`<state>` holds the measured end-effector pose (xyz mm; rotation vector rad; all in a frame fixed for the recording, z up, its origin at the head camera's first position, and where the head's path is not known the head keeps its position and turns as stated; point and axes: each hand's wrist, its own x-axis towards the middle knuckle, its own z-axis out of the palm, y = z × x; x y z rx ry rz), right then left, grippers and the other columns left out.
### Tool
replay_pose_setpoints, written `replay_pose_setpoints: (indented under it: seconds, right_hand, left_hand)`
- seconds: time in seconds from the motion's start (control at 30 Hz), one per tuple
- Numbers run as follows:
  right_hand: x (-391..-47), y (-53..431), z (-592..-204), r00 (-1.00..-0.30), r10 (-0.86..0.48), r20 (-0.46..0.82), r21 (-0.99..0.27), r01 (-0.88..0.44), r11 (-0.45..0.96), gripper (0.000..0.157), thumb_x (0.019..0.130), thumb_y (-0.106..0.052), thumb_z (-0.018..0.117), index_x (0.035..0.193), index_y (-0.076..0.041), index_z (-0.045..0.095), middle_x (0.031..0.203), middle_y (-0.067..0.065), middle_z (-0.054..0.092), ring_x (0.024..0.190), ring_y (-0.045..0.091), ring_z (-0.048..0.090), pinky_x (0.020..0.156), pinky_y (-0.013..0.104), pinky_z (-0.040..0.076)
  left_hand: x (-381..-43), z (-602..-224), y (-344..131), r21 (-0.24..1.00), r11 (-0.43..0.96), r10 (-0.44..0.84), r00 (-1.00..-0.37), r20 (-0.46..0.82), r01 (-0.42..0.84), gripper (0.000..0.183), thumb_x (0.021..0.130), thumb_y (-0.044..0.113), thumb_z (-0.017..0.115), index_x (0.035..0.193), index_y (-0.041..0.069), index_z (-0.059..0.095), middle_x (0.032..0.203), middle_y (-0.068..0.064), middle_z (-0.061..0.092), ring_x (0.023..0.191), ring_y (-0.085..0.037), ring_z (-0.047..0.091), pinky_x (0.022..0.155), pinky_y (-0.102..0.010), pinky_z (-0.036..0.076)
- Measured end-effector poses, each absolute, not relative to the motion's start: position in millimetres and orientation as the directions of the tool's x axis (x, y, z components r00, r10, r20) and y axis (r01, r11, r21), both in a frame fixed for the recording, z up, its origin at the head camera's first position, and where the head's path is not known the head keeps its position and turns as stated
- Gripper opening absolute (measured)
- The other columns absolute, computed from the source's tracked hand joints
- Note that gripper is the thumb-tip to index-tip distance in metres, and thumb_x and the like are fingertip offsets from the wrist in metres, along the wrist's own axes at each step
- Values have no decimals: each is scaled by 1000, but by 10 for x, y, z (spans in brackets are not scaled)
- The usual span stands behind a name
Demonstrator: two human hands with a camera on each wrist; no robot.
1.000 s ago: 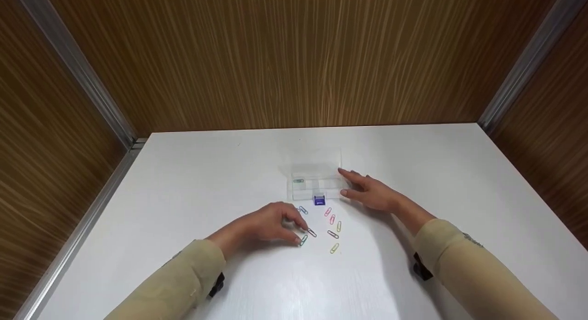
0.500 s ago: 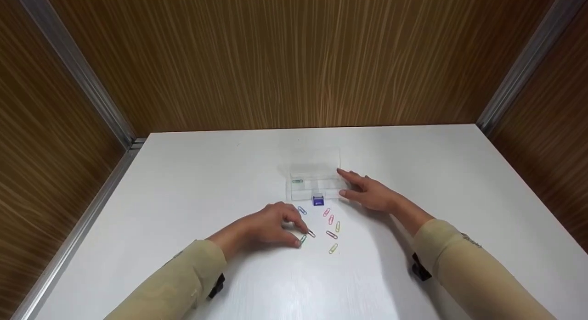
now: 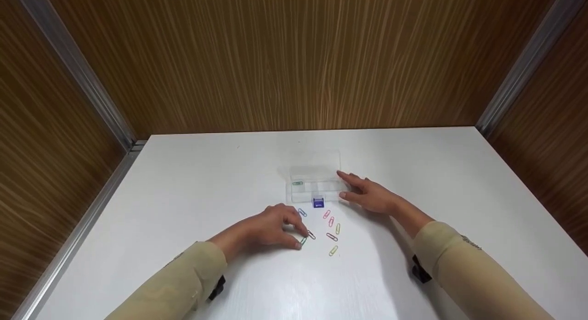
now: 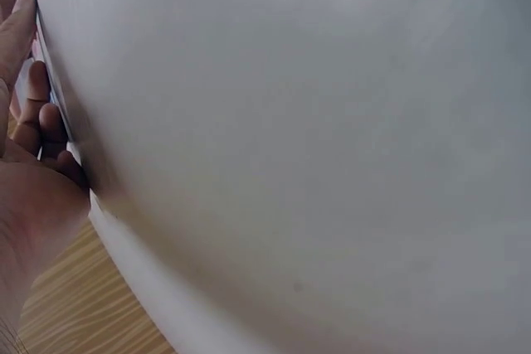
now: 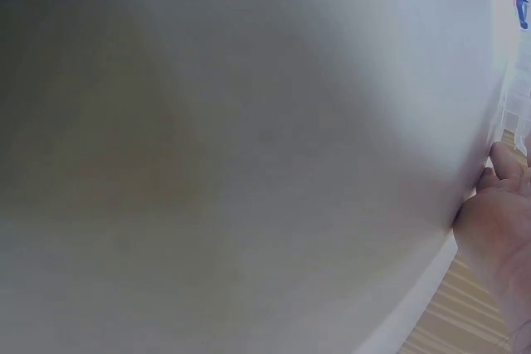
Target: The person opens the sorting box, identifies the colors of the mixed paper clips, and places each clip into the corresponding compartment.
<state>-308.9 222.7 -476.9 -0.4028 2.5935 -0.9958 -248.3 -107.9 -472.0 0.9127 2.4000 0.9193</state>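
My left hand [image 3: 274, 226] is low over the white table, thumb and index finger curled around the two ends of a green paper clip [image 3: 303, 240]. Its index fingertip also meets a dark paper clip [image 3: 312, 235]. A clear plastic box [image 3: 303, 198] stands just beyond, lid raised, with a blue latch [image 3: 318, 202] at the front. In its left compartment lies another green paper clip [image 3: 297, 183]. My right hand [image 3: 370, 194] rests against the box's right side with fingers extended. The left wrist view catches the left hand [image 4: 33, 122] only at its edge.
Loose clips lie right of the left hand: two pink clips [image 3: 326, 214], two yellow-green ones [image 3: 333, 250] and a maroon clip [image 3: 331, 237]. A blue clip [image 3: 302, 212] lies before the box. Brown wood-grain panels [image 3: 294, 58] enclose the table's back and sides.
The left thumb and index finger have shifted slightly around the green paper clip, and the dark clip has moved a little. The right hand stays at the box.
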Motion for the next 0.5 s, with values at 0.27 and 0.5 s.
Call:
replay_pose_setpoints:
  seconds: [0.27, 0.5]
  right_hand:
    - [-3074, 2223, -4772, -904, -376, -201, -682, -147, 716, 76, 103, -58, 61, 168, -40, 27, 176, 11, 16, 161, 41, 4, 126, 61, 0]
    - [-3060, 2236, -4762, -904, -395, -165, -696, -177, 696, 76, 103, -56, 63, 168, -34, 31, 175, 13, 19, 161, 40, 6, 127, 60, 2]
  left_hand:
    - [-2486, -4735, -1078, 687, 567, 707, -696, -123, 455, 22, 85, 26, 91, 106, 30, 86, 111, 17, 66, 119, -14, 52, 111, -46, 33]
    - [-2490, -4722, -1068, 689, 563, 712, -691, -125, 456, 21, 85, 23, 91, 105, 28, 86, 110, 15, 66, 121, -16, 52, 111, -45, 34]
